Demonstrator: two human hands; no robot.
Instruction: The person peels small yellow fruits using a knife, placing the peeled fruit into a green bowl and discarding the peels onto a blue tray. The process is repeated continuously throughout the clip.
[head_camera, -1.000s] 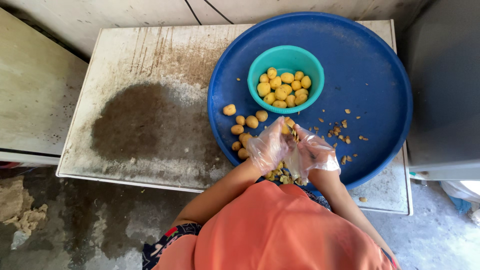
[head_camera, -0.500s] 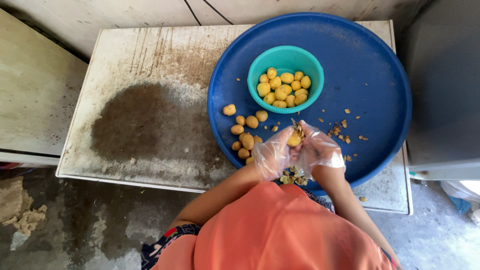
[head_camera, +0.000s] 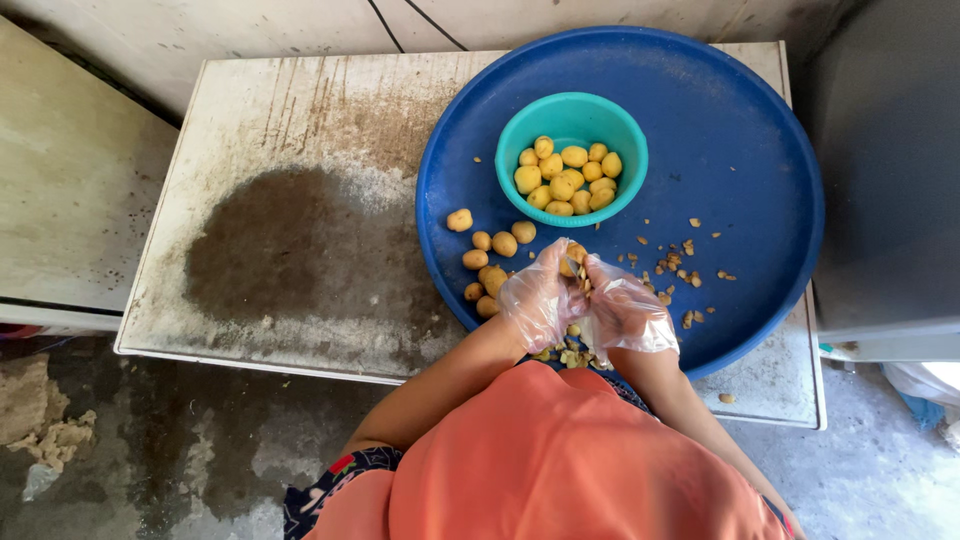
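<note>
Both my hands wear thin clear plastic gloves and meet over the near part of a big round blue tray (head_camera: 740, 130). My left hand (head_camera: 540, 298) and my right hand (head_camera: 625, 312) together hold one small yellow potato (head_camera: 573, 258), with bits of peel between the fingers. A teal bowl (head_camera: 525, 125) further back on the tray holds several peeled yellow potatoes. Several small brownish potatoes (head_camera: 492, 255) lie loose on the tray left of my hands. Peel scraps (head_camera: 685, 260) are scattered to the right and under my hands.
The tray rests on a worn whitish table (head_camera: 290, 130) with a large dark stain (head_camera: 265, 245) on its left half. A grey surface (head_camera: 885, 170) stands at the right. Wet concrete floor lies below the table's near edge.
My hands have shifted slightly, turning the potato between the fingers; the potato now sits a little higher at the fingertips. Nothing else has moved.
</note>
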